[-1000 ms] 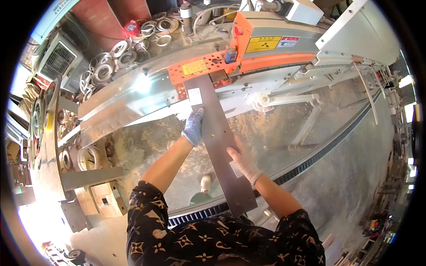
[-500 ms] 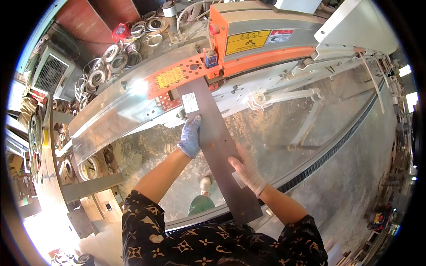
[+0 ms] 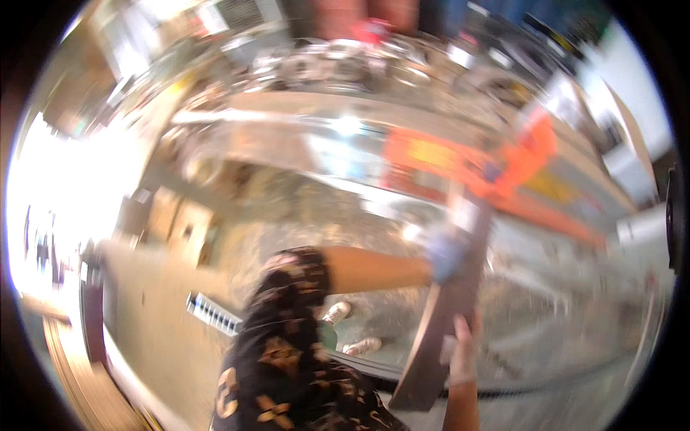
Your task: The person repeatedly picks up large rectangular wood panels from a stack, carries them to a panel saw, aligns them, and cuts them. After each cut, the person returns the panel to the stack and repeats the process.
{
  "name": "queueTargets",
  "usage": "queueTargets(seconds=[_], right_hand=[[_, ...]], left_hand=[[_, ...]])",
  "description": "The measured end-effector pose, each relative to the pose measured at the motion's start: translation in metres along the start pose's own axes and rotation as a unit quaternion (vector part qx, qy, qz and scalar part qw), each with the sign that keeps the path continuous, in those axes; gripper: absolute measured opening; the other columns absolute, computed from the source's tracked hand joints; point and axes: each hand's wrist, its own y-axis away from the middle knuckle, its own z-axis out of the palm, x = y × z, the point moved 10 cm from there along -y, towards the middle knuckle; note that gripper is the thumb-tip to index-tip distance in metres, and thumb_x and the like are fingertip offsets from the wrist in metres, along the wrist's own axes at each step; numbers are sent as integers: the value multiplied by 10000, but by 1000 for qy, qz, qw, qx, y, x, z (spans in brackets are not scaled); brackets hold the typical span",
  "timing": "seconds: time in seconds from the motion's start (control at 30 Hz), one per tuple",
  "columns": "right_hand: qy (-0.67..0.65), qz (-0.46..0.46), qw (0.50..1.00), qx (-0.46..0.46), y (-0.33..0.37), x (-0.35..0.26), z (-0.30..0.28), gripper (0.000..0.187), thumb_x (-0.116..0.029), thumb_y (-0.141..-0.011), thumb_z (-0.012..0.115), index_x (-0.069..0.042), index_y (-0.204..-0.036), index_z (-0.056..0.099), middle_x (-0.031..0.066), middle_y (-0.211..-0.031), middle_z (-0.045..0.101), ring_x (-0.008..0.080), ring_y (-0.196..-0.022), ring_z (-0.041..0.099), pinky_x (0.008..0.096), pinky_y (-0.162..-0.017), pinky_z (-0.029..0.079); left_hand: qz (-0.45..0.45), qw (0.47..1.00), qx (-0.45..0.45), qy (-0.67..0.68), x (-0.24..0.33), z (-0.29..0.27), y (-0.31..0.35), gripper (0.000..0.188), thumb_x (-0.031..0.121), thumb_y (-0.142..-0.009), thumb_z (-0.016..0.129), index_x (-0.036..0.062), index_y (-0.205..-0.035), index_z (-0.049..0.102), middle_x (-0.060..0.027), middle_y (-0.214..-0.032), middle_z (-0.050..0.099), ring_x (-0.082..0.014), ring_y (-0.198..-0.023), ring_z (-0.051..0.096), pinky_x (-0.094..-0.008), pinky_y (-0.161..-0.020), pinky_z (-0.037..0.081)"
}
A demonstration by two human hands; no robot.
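Note:
A long, narrow grey-brown board (image 3: 440, 327) slants from the machine down toward my body, with a pale label near its far end. My left hand (image 3: 444, 257), in a bluish glove, grips the board's left side near that end; motion smears its fingers. Nearer me, my right hand (image 3: 464, 352), in a pale glove, holds the right edge with the thumb on the upper face. The far end of the board meets the orange part of the machine (image 3: 528, 165); blur hides whether it touches.
A shiny metal table (image 3: 266, 147) stretches left from the machine. Behind it lie several coils of banding (image 3: 341, 68) and a red object (image 3: 371, 30). Wooden panels (image 3: 167, 223) stand at left, above a pale strip with dark slots (image 3: 214, 313). Stacked boards (image 3: 75, 373) sit at lower left.
The view has swung left, so the machine, board and both hands appear farther right, and the picture is blurred. Both hands still hold the board, now tilted the other way in view.

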Motion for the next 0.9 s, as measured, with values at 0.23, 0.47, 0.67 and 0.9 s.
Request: queueTargets(seconds=[0.23, 0.47, 0.67, 0.9], right_hand=[[85, -59, 994, 24, 3, -4, -82, 564, -257, -876, 511, -43, -1378, 368, 90, -1290, 465, 215, -1143, 455, 327, -983, 350], [262, -100, 955, 94, -12, -18, -182, 551, -323, -912, 508, -30, -1362, 387, 143, -1290, 482, 255, -1152, 469, 343, -970, 377], [372, -284, 844, 262, 80, -70, -108, 485, -310, -887, 553, -16, -1268, 490, 193, -1221, 524, 316, -1137, 496, 383, -963, 386], [359, -173, 911, 103, 153, 4, 148, 521, -284, -864, 606, -19, -1290, 464, 171, -1286, 489, 326, -1179, 454, 418, -1002, 360]], left_hand=[[-52, 993, 50, 92, -50, 101, -38, 367, 269, -840, 626, 24, -1110, 587, -128, -915, 665, -228, -794, 650, -347, -681, 520], [-46, 998, 11, 41, -35, 149, -13, 745, 560, -820, 555, 49, -1342, 408, -211, -1255, 521, -313, -1162, 513, -394, -971, 395], [271, 946, -115, 137, 17, 10, 136, 618, 264, -912, 579, 52, -1408, 279, -140, -1415, 340, -252, -1300, 343, -362, -1056, 332], [328, 944, -42, -10, 72, -309, 222, 561, 147, -864, 619, 62, -1349, 350, -131, -1333, 446, -248, -1231, 429, -390, -1061, 361]])
